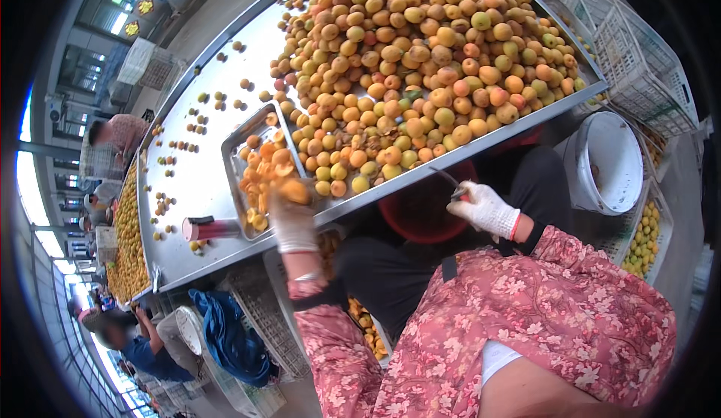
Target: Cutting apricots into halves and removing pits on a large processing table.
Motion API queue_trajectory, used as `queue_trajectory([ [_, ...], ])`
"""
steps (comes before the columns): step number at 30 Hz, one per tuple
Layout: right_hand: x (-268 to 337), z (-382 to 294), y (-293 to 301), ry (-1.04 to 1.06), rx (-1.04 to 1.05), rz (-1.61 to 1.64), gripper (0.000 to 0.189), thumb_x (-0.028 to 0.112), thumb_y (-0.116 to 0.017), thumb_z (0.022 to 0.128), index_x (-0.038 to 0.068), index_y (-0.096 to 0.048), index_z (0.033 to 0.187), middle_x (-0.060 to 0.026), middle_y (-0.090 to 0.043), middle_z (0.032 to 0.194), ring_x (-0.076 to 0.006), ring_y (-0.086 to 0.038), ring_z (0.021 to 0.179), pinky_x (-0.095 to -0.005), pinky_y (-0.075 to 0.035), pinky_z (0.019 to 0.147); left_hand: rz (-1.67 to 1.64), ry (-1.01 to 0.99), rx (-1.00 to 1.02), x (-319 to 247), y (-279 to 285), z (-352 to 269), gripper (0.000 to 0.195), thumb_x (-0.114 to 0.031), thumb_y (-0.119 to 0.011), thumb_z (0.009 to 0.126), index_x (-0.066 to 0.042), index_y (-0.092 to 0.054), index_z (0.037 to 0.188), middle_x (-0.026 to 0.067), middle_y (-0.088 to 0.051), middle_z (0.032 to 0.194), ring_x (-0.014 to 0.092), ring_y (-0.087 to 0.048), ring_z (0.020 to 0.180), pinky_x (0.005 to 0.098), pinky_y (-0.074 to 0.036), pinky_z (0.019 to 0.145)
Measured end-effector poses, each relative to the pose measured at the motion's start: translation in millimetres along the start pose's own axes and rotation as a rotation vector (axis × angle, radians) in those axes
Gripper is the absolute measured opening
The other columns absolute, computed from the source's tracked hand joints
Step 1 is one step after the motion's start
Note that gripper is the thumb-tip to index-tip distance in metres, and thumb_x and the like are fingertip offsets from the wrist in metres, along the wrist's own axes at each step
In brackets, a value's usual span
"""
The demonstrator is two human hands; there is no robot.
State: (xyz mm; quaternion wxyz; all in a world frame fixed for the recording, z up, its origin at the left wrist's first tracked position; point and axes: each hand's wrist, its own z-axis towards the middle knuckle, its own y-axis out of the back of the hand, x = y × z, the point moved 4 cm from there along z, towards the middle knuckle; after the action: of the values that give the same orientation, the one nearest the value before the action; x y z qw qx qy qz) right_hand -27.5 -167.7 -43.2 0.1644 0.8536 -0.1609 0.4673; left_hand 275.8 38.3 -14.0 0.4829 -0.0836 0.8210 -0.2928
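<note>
My left hand [293,221], in a white knit glove, is blurred at the near edge of a metal tray [230,176]. Halved apricots [262,176] lie in that tray, and an orange piece of fruit [296,191] shows at my left fingertips; whether they grip it cannot be told. My gloved right hand [479,207] is closed around a small knife [445,176] with a red part at its handle, over a red tub [425,209] below the table edge. Whole apricots [417,52] are heaped on the metal table [194,114].
A pink cup [208,229] lies near the table's near edge. At right stand a white bucket [611,164] and plastic crates [642,74]. At left, one person [155,350] sits and another [121,133] is beside the table. A blue cloth [228,339] hangs on a crate.
</note>
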Motion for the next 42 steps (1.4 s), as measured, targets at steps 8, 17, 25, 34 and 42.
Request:
queue_trajectory([
  [8, -27, -26, -3, -0.261, 0.273, 0.347, 0.025, 0.027, -0.061, 0.091, 0.006, -0.053, 0.101, -0.0007, -0.052, 0.065, -0.0087, -0.048, 0.046, -0.0243, -0.04, 0.041, 0.217, -0.014, -0.053, 39, -55, 36, 0.041, -0.021, -0.062, 0.089, -0.003, -0.051, 0.124, 0.0138, -0.062, 0.101, 0.024, -0.062, 0.088, 0.0273, -0.047, 0.063],
  [17, -19, -40, 13, -0.213, 0.314, 0.016, 0.033, 0.033, -0.059, 0.089, 0.002, -0.062, 0.098, -0.0076, -0.062, 0.074, -0.0151, -0.06, 0.066, -0.0295, -0.047, 0.061, 1.787, -0.768, 0.494, 134, -177, 59, 0.05, -0.026, -0.069, 0.077, -0.014, -0.058, 0.124, 0.022, -0.061, 0.108, 0.039, -0.062, 0.095, 0.0458, -0.049, 0.085],
  [25, -18, -44, 45, -0.1, 0.065, 0.376, 0.018, 0.022, -0.048, 0.098, 0.006, -0.057, 0.098, -0.0017, -0.052, 0.063, -0.0075, -0.048, 0.047, -0.0231, -0.04, 0.044, 1.538, -0.514, 0.532, 126, -186, 48, 0.045, -0.021, -0.068, 0.082, -0.007, -0.057, 0.122, 0.0184, -0.063, 0.106, 0.032, -0.063, 0.094, 0.0392, -0.051, 0.08],
  [34, 42, -31, 50, 0.295, -0.122, 0.411, 0.015, 0.018, -0.046, 0.1, 0.005, -0.052, 0.103, 0.0016, -0.049, 0.065, -0.0046, -0.046, 0.051, -0.0207, -0.037, 0.046, 0.019, 0.444, 0.546, 149, -132, -70, 0.052, -0.051, -0.051, 0.095, -0.01, -0.048, 0.128, 0.0108, -0.06, 0.091, 0.021, -0.059, 0.077, 0.0297, -0.046, 0.062],
  [42, 63, -64, 1, 0.593, -0.047, 0.162, 0.021, 0.01, -0.054, 0.096, -0.002, -0.048, 0.112, -0.009, -0.065, 0.082, -0.0163, -0.068, 0.074, -0.0295, -0.054, 0.067, -0.109, 0.5, 0.371, 153, -110, -149, 0.056, -0.06, -0.05, 0.091, -0.013, -0.051, 0.122, 0.0048, -0.062, 0.1, 0.017, -0.057, 0.079, 0.029, -0.044, 0.062],
])
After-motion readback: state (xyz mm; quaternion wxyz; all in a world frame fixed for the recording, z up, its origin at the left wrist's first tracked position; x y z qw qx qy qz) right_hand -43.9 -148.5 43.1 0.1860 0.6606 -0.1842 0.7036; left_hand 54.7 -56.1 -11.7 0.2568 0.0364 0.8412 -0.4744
